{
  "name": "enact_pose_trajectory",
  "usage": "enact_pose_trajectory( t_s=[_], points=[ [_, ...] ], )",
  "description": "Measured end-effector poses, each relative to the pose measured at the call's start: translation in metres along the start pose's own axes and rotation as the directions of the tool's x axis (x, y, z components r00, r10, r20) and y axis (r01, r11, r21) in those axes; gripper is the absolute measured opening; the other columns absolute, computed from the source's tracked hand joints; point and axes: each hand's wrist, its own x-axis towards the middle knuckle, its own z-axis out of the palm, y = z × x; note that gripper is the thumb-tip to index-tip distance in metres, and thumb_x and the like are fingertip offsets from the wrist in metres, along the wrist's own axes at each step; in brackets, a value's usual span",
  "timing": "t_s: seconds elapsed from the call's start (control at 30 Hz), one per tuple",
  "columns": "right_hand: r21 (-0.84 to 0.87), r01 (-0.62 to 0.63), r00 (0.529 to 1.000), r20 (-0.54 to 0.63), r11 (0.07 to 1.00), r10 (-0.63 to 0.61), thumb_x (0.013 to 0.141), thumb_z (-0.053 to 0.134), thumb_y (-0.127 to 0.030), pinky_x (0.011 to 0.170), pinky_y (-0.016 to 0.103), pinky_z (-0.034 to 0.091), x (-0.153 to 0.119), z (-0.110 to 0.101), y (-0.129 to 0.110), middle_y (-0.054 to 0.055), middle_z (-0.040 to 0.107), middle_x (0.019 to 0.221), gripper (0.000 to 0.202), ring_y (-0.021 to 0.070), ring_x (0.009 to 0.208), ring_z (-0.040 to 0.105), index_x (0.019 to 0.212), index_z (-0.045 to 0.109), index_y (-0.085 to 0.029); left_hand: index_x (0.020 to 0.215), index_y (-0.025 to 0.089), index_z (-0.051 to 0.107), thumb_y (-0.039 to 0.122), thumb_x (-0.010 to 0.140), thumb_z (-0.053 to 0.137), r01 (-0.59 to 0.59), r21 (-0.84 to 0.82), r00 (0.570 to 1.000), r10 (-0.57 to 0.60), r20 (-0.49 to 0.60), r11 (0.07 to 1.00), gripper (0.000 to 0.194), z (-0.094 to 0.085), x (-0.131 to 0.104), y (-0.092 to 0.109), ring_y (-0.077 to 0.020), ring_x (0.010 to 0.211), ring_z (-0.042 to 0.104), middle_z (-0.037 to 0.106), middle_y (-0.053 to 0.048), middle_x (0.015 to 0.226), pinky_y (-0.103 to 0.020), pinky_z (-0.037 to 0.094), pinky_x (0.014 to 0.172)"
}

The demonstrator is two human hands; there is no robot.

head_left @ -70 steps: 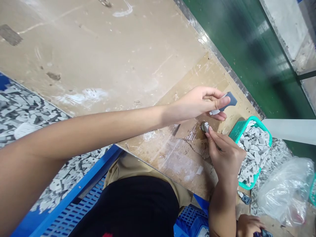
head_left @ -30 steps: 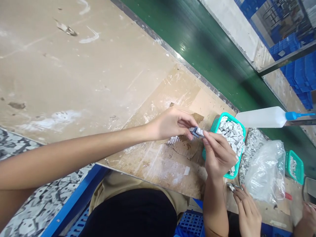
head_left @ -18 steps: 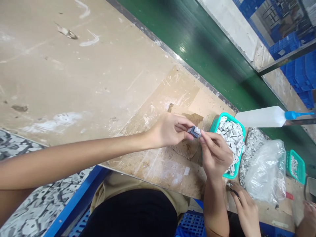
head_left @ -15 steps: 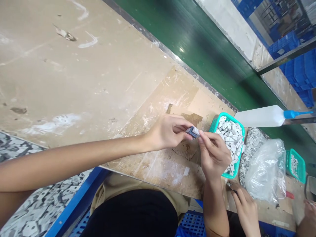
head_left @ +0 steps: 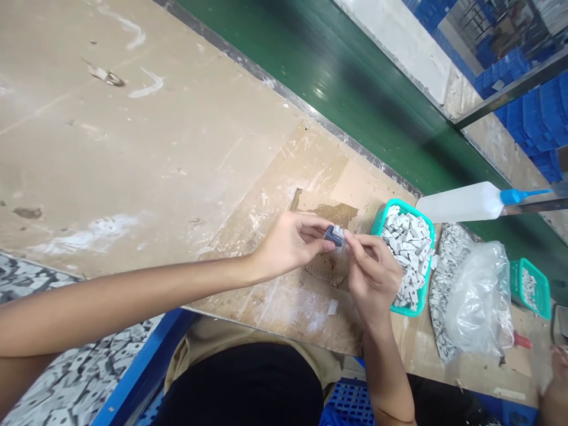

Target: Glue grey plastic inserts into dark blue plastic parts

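My left hand [head_left: 288,244] pinches a small dark grey block [head_left: 331,236] between thumb and fingers. A small white piece [head_left: 338,231] sits against the block's right side. My right hand [head_left: 375,277] is closed, its thumb and fingertips gripping the white piece; the fingertips partly hide it. Both hands are held together over a cardboard scrap [head_left: 326,275] with a brown stain. Just right of my right hand stands a green basket [head_left: 423,290] full of white and grey pieces.
A white bottle with a blue nozzle [head_left: 461,202] lies behind the basket. Farther right are a clear plastic bag [head_left: 477,302], a second green basket [head_left: 542,296] and another person's hand [head_left: 557,370]. A blue crate [head_left: 142,358] of pieces stands lower left. A green belt [head_left: 284,47] runs behind the worktable [head_left: 155,154].
Both hands appear slightly farther left in view, still holding the block and white piece together. The co-worker's hand near the basket has left the view.
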Motion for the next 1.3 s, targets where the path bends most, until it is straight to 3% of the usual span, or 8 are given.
enact_pose_trajectory(
  t_s=[0.27,0.47,0.57,0.7,0.83,1.07,1.2,1.3],
  points=[
    [0.011,0.028,0.999,-0.034,1.0,-0.028,0.088,0.047,0.002,0.067,0.031,0.055,-0.001,0.004,-0.004,0.004,0.066,0.094,0.052,0.0155,0.084,0.064,0.12,0.067,-0.033,0.086,0.011,0.076,0.012,0.071,0.071,-0.131,0.161,0.989,0.14,-0.042,0.978,0.016,0.0,-0.006,0.003,-0.0151,0.074,0.07,0.071,-0.008,0.085,-0.019,0.058,0.062],
    [0.025,0.007,0.998,-0.056,1.0,-0.006,0.088,0.05,0.002,0.069,0.029,0.055,-0.004,0.01,-0.005,0.004,0.066,0.096,0.053,0.0143,0.084,0.064,0.123,0.065,-0.034,0.092,0.01,0.075,0.011,0.074,0.067,-0.125,0.188,0.992,0.128,-0.006,0.974,0.019,-0.003,-0.004,0.008,-0.0142,0.077,0.069,0.071,-0.009,0.092,-0.019,0.057,0.064],
    [0.013,-0.019,0.998,-0.052,1.0,0.02,0.09,0.051,-0.001,0.071,0.027,0.055,-0.001,0.009,-0.007,0.004,0.067,0.095,0.046,0.0132,0.083,0.064,0.123,0.066,-0.031,0.108,0.012,0.07,0.012,0.077,0.067,-0.091,0.136,0.995,0.084,0.06,0.986,0.031,-0.005,0.001,0.007,-0.0122,0.074,0.067,0.069,-0.007,0.09,-0.019,0.054,0.063],
    [-0.008,-0.093,0.994,-0.057,0.996,0.092,0.091,0.058,-0.012,0.074,0.027,0.055,0.004,-0.004,-0.01,0.004,0.069,0.095,0.037,0.0139,0.084,0.065,0.125,0.064,-0.027,0.114,0.015,0.064,0.022,0.08,0.069,0.11,-0.138,0.966,-0.073,0.248,0.984,0.035,-0.009,0.009,0.005,-0.0125,0.067,0.067,0.067,-0.004,0.082,-0.021,0.053,0.06],
    [-0.104,-0.109,0.958,-0.277,0.989,0.077,0.091,0.06,-0.016,0.074,0.029,0.055,0.003,-0.018,-0.005,0.004,0.07,0.093,0.039,0.0154,0.084,0.065,0.129,0.061,-0.028,0.098,0.016,0.064,0.015,0.073,0.072,0.407,-0.393,0.899,-0.284,0.333,0.825,0.026,-0.014,0.012,0.008,-0.0172,0.066,0.071,0.065,-0.001,0.077,-0.032,0.059,0.069],
    [-0.05,-0.157,0.886,-0.447,0.986,0.119,0.091,0.059,-0.019,0.069,0.034,0.055,-0.001,-0.021,0.014,0.005,0.069,0.091,0.038,0.0173,0.077,0.064,0.128,0.062,-0.029,0.094,0.013,0.063,0.005,0.068,0.064,0.53,-0.492,0.845,-0.384,0.373,0.69,0.027,-0.022,0.014,0.006,-0.0155,0.057,0.068,0.066,-0.003,0.071,-0.028,0.059,0.061],
    [-0.069,-0.116,0.903,-0.422,0.991,0.076,0.091,0.059,-0.017,0.069,0.031,0.054,-0.001,-0.021,0.012,0.003,0.067,0.088,0.038,0.0162,0.078,0.064,0.127,0.062,-0.029,0.092,0.014,0.064,0.006,0.069,0.066,0.538,-0.481,0.838,-0.378,0.393,0.692,0.024,-0.023,0.014,0.008,-0.0151,0.057,0.067,0.067,-0.004,0.072,-0.027,0.058,0.059],
    [0.05,-0.084,0.964,-0.248,0.995,0.094,0.092,0.057,-0.015,0.076,0.03,0.055,0.0,-0.019,0.003,0.003,0.068,0.094,0.04,0.0153,0.086,0.064,0.129,0.061,-0.03,0.095,0.013,0.065,0.009,0.07,0.07,0.601,-0.404,0.787,-0.424,0.448,0.689,0.026,-0.022,0.013,0.011,-0.0153,0.058,0.068,0.067,-0.004,0.073,-0.027,0.059,0.06]
  ],
)
